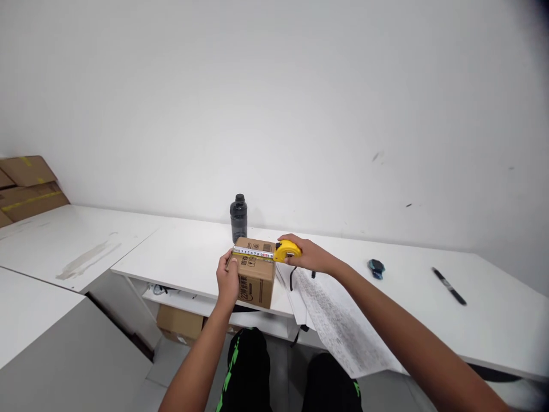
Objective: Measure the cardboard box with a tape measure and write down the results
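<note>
A small brown cardboard box [257,286] with dark printing stands at the front edge of the white table. Across its top lies the pulled-out blade [253,253] of a tape measure, its numbers facing up. My right hand [306,254] is closed around the yellow tape measure case [286,250] at the box's right edge. On the left side of the box my left hand [228,277] grips it, thumb at the front and fingers at the blade's end. Whether those fingers also pinch the blade's end is hard to see.
A dark bottle [239,218] stands behind the box. Printed paper sheets [338,315] hang over the front edge beneath my right arm. Farther right lie a dark blue object [376,268] and a black marker [448,286]. Cardboard boxes [30,186] are stacked far left; another box [179,324] sits below.
</note>
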Demonstrator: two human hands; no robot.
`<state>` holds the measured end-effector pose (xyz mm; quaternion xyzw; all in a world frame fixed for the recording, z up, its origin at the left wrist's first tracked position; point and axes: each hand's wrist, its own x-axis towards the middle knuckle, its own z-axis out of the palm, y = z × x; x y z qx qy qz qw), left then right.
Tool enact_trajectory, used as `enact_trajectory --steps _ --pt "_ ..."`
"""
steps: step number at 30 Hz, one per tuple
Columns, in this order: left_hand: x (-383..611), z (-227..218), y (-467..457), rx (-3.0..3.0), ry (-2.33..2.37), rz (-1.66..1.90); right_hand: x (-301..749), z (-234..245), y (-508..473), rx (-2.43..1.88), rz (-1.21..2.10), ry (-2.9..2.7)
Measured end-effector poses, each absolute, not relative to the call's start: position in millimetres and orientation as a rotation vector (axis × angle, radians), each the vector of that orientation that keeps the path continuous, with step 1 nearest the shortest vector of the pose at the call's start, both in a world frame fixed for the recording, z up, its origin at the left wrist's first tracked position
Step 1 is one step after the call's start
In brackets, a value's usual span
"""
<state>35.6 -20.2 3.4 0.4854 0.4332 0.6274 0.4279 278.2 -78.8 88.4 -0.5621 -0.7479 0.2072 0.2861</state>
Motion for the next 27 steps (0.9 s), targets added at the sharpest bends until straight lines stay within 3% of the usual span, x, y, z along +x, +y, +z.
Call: enact_trajectory --steps 27 --pt "26.4 7.5 -15.5 1.278 1.098 1.494 167.5 86.8 -13.6 -1.391 0.273 -2.079"
